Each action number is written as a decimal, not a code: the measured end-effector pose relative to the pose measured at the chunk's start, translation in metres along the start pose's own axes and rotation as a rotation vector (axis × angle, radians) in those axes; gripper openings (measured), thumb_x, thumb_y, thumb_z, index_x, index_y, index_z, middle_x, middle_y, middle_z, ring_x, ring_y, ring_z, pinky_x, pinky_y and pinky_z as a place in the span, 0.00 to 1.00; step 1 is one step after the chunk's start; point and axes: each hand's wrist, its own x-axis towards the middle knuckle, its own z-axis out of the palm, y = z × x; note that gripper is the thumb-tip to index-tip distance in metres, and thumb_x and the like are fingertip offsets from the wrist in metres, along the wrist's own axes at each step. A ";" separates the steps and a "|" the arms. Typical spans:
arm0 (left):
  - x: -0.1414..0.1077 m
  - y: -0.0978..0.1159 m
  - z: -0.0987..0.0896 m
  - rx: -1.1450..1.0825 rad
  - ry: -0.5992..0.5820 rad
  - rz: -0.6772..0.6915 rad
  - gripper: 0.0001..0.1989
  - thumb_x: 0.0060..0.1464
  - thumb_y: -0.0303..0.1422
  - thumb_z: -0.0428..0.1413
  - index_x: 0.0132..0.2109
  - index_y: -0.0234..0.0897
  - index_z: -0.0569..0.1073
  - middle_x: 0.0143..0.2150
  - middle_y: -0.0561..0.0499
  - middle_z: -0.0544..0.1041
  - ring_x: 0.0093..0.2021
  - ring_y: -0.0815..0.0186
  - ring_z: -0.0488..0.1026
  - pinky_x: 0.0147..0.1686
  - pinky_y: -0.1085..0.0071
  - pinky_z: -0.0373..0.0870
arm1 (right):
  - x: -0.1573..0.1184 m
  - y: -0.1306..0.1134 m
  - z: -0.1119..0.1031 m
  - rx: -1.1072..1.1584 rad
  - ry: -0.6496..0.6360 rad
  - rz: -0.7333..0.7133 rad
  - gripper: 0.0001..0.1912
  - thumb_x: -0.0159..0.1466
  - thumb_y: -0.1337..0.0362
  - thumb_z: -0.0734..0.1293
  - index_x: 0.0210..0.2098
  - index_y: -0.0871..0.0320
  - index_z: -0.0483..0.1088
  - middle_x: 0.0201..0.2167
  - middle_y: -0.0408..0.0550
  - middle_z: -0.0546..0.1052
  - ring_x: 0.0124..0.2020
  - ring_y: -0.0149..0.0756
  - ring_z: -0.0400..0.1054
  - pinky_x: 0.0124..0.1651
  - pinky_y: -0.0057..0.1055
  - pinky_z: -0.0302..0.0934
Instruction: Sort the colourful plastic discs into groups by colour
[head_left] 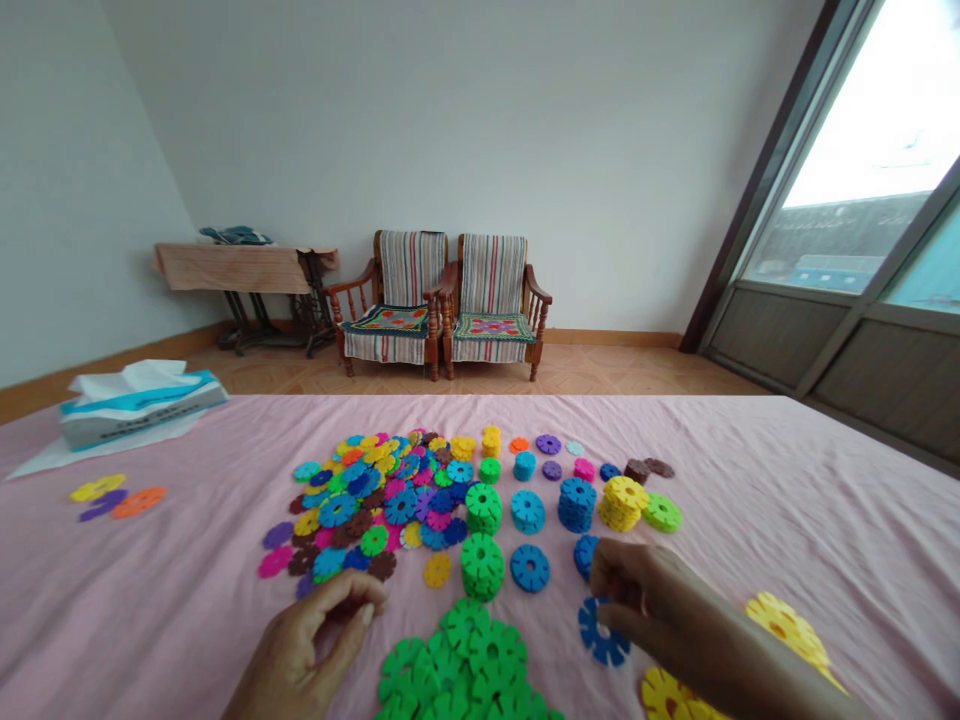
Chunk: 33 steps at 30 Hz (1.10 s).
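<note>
My right hand (649, 595) is bent over dark blue notched plastic discs. Its thumb overlaps a loose blue disc (602, 645), and its curled fingers meet the edge of a blue disc (583, 552) partly hidden behind them. My left hand (311, 640) rests by the mixed pile of coloured discs (367, 500), fingers loosely curved, nothing visible in them. Between the hands stand a green stack (482, 568) and a flat blue disc (530, 568). Behind these are another green stack (484, 508), two blue stacks (528, 511) (577, 503) and a yellow stack (622, 502).
A heap of green discs (465, 670) lies at the front, with yellow discs (787, 630) partly behind my right forearm. Small discs and stacks form a back row. Left on the pink cloth (187, 580) are a tissue box (142, 410) and loose discs (139, 502). Two chairs stand beyond.
</note>
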 end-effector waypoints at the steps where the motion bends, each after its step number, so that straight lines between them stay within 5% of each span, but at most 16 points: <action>1: 0.000 0.000 0.000 0.000 -0.002 0.002 0.09 0.55 0.38 0.51 0.33 0.41 0.73 0.30 0.55 0.78 0.34 0.66 0.77 0.36 0.80 0.70 | -0.001 -0.004 -0.001 0.014 -0.035 0.015 0.07 0.54 0.73 0.61 0.28 0.55 0.64 0.25 0.41 0.69 0.27 0.32 0.63 0.29 0.28 0.55; 10: -0.001 -0.003 -0.001 0.000 -0.008 -0.007 0.08 0.55 0.38 0.52 0.33 0.42 0.74 0.31 0.54 0.78 0.35 0.65 0.77 0.36 0.79 0.71 | -0.013 -0.003 0.022 -0.183 0.062 -0.101 0.23 0.51 0.71 0.68 0.47 0.55 0.71 0.48 0.53 0.74 0.45 0.46 0.72 0.46 0.38 0.66; 14: 0.000 0.001 -0.001 -0.012 0.007 -0.006 0.08 0.53 0.37 0.52 0.32 0.41 0.74 0.30 0.55 0.78 0.34 0.65 0.77 0.36 0.79 0.71 | -0.015 -0.008 0.032 -0.348 0.087 -0.107 0.21 0.44 0.75 0.71 0.39 0.57 0.74 0.43 0.55 0.77 0.40 0.50 0.75 0.41 0.39 0.70; 20: -0.002 0.005 -0.002 -0.036 0.005 -0.013 0.09 0.54 0.38 0.53 0.32 0.41 0.74 0.29 0.54 0.78 0.33 0.65 0.76 0.34 0.79 0.71 | -0.015 -0.001 0.041 -0.401 0.242 -0.217 0.22 0.46 0.72 0.69 0.41 0.55 0.72 0.45 0.53 0.77 0.45 0.49 0.72 0.44 0.38 0.69; 33: -0.003 0.003 -0.002 -0.042 0.004 0.008 0.07 0.55 0.36 0.53 0.32 0.41 0.74 0.29 0.55 0.78 0.33 0.66 0.77 0.34 0.79 0.70 | -0.012 0.008 0.045 -0.241 0.143 -0.191 0.32 0.44 0.70 0.68 0.50 0.52 0.66 0.50 0.53 0.72 0.51 0.55 0.66 0.50 0.42 0.64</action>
